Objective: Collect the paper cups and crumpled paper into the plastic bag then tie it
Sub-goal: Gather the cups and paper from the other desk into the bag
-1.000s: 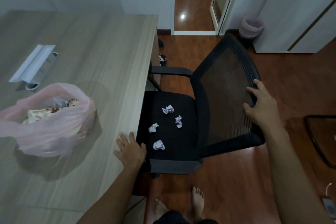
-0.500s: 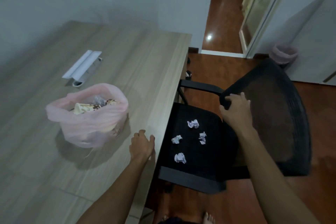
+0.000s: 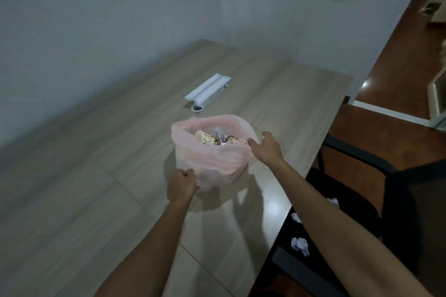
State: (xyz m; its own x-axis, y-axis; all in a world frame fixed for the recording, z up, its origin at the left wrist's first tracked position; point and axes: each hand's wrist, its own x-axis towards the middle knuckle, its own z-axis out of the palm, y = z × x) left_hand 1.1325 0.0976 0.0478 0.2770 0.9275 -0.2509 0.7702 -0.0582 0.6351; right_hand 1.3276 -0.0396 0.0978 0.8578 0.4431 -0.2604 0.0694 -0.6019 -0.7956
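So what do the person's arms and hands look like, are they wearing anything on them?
Nothing that shows. Both forearms are bare up to the bottom edge of the picture, with no sleeves in view. The left hand and the right hand have no gloves, and no watch, bracelet or ring can be seen. The picture is dim and a little blurry, so very small things could be missed.

Just one head-worn view, looking forward and down over the bench (image 3: 108, 200) from pretty close, tilted a fair bit, facing the wall (image 3: 120, 19), wide-angle, chair (image 3: 410, 212) at right edge.
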